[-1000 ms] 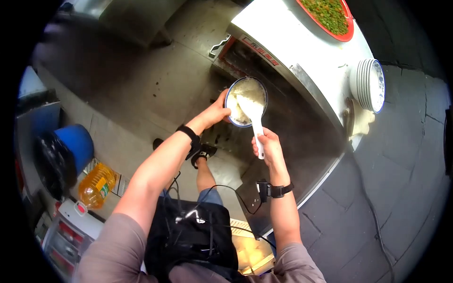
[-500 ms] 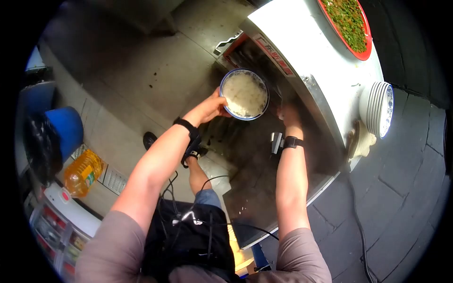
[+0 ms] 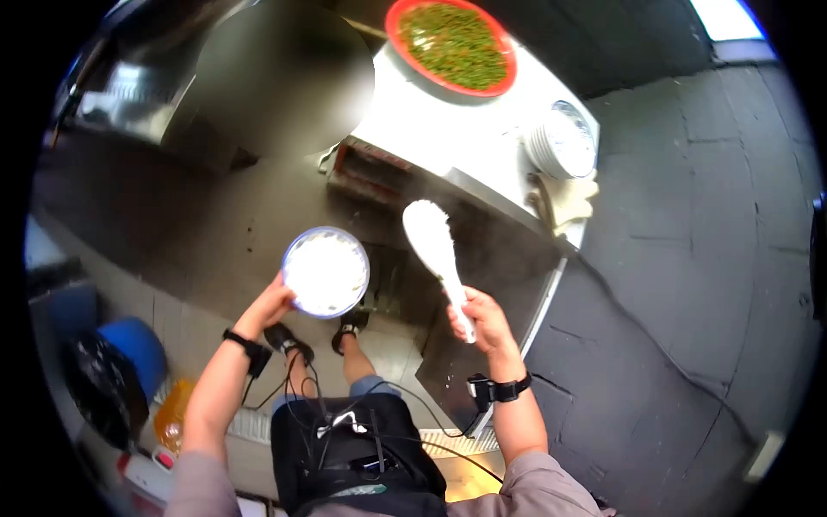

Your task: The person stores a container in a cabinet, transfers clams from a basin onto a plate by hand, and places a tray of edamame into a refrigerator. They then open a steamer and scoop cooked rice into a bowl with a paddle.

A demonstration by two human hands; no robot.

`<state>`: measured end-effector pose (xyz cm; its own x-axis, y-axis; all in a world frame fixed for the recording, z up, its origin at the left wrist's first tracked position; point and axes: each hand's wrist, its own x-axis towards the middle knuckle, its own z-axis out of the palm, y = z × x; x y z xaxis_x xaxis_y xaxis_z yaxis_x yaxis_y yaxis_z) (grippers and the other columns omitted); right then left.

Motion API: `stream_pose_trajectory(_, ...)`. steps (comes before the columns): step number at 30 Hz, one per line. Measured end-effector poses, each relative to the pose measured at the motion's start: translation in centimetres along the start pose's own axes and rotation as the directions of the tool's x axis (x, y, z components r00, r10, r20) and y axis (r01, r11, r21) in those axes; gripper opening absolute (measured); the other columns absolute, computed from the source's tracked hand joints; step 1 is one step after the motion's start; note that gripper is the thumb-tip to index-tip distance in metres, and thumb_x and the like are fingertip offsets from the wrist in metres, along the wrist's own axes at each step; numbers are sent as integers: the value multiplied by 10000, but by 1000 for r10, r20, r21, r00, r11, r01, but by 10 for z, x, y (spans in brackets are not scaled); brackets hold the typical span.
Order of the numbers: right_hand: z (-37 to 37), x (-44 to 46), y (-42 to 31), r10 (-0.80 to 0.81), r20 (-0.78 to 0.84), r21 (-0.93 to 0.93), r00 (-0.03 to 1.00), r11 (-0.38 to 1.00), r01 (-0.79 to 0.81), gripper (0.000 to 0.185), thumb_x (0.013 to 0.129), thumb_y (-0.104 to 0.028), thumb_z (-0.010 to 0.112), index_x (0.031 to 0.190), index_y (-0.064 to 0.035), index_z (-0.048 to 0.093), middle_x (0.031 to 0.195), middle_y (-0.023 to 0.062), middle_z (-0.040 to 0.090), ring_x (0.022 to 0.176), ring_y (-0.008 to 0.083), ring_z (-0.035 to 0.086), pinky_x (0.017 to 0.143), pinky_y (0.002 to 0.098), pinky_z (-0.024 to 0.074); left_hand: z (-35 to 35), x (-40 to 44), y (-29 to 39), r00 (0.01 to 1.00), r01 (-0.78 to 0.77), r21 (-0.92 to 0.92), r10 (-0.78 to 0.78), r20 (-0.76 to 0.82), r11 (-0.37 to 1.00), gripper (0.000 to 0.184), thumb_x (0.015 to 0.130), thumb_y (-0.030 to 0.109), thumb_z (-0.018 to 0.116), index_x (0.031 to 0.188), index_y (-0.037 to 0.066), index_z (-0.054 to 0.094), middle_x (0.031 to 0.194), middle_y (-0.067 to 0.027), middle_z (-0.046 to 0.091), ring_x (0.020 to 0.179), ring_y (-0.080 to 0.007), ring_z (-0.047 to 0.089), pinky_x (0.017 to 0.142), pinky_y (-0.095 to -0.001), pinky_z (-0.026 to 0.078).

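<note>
A white bowl with a blue rim (image 3: 367, 274), heaped with white rice (image 3: 326, 269), is in my left hand (image 3: 274, 305), whose fingers grip its lower left side. My right hand (image 3: 484, 320) is closed round the handle of a white rice paddle (image 3: 438, 258). Grains of rice cling to the paddle's blade, which points up and away from me. A gap separates paddle and bowl. Below and beyond the paddle lies a dark, steamy opening in the metal cabinet (image 3: 482, 202); its inside is too dim to make out.
On the white worktop (image 3: 469, 129) stand a red-rimmed dish (image 3: 510, 67) of chopped greens, stacked bowls (image 3: 548, 145) and a pale cloth or glove (image 3: 575, 205). A black cord (image 3: 637, 319) crosses the right side. A blue bin (image 3: 138, 358) and oil jug (image 3: 174, 414) stand lower left.
My right hand has come up out of the dark cabinet area, bringing the rice paddle into sight. The bowl is now lower and further left in view. The camera has turned, showing more worktop.
</note>
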<state>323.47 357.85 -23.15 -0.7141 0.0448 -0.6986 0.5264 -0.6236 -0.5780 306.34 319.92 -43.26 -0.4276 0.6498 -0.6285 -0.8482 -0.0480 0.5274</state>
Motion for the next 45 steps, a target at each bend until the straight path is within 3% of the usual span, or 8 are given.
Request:
stream_pose_trajectory(12,-57,34,-181,-640,-249,74,727,736,673,477,1010,-294,416,1285,95,399,1161,248,568,971,294,612,826,387,543,-56,-161,39,979,-54,77,68,-192,996,819,712,16,492,1474,179,239,1333,-100,475,1111,-257,559,805,-417,543)
stream_pose_trajectory(15,-84,-4,-102,-538,-331,-139,775,840,524,580,990,-440,426,1376,-10,374,1286,217,530,1118,335,571,930,465,491,-80,-183,41,973,-104,48,112,-201,993,816,702,32,508,1465,160,250,1332,-98,476,1132,-263,547,822,-422,541)
stream_pose_trajectory(18,-198,-58,52,-775,-516,-857,366,474,-203,526,944,-432,504,1156,45,563,1096,250,625,980,358,609,843,431,482,-93,-208,37,957,-157,-3,152,-249,988,814,686,47,529,1452,136,269,1313,-89,493,1144,-264,539,857,-417,531)
stream_pose_trajectory(23,-321,-129,314,-406,-884,-461,231,841,-283,619,989,-471,358,1205,79,544,1151,201,610,1047,334,581,912,434,457,-159,-260,12,922,-250,-65,217,-321,966,791,677,40,532,1431,127,309,1299,-89,503,1157,-268,528,917,-405,498)
stream_pose_trajectory(34,-160,-72,343,-147,-737,-39,659,984,175,477,974,-418,390,1269,-58,496,1122,88,600,1033,236,575,878,404,489,-217,-347,-20,851,-375,-215,243,-465,902,731,697,31,513,1404,94,336,1328,-105,475,1187,-297,502,975,-443,458)
stream_pose_trajectory(38,-40,12,328,-305,-324,-635,896,772,33,370,868,-162,569,1221,-74,504,985,21,531,881,154,544,752,321,501,-221,-351,-23,850,-434,-295,280,-446,851,701,706,41,517,1387,59,353,1325,-110,486,1203,-298,494,1000,-448,438)
stream_pose_trajectory(44,64,230,226,-686,-253,-903,682,420,88,621,793,-231,745,1281,17,452,1269,140,368,696,184,541,513,291,489,-206,-356,-6,816,-498,-305,320,-481,812,700,691,37,529,1372,3,373,1326,-122,499,1244,-281,469,1070,-421,374)
stream_pose_trajectory(45,102,248,182,-618,-332,-848,713,526,60,749,760,-366,755,1291,57,439,1359,361,292,1255,473,340,1049,489,318,-206,-347,2,817,-503,-319,321,-480,804,713,683,35,535,1376,8,371,1323,-119,502,1245,-283,468,1071,-421,373)
